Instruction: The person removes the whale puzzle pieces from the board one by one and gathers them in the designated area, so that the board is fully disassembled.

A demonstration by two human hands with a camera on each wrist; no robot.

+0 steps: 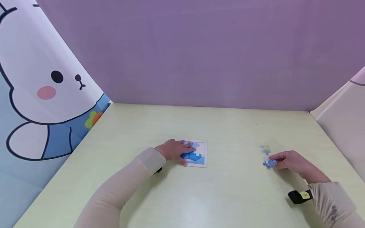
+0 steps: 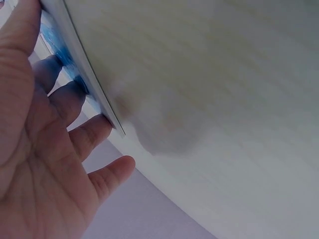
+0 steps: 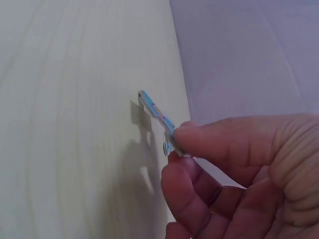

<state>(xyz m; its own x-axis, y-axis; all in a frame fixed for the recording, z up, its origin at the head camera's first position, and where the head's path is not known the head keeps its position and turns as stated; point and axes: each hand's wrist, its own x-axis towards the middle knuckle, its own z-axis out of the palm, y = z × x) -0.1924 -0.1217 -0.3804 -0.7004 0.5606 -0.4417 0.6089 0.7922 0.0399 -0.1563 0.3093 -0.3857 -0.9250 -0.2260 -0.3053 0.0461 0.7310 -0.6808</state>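
Note:
A jigsaw puzzle in a white-rimmed square tray (image 1: pixel 205 154) lies on the table, with blue pieces fitted at its left and bottom and a pale gap at the upper right. My left hand (image 1: pixel 172 151) rests on its left side, fingers spread over the picture, thumb at the near edge. Off to the right, my right hand (image 1: pixel 296 163) pinches a blue jigsaw piece (image 3: pixel 160 117) between thumb and fingertips, tilted over the tabletop. Just beyond it lie loose jigsaw pieces (image 1: pixel 266 148), one with a yellow shape.
The pale wood-grain table (image 1: pixel 228 193) meets a purple backdrop (image 1: pixel 211 63) at its far edge. A cloth with a white cartoon animal (image 1: pixel 37 63) hangs along the left side, and a pale cloth (image 1: pixel 345 117) along the right.

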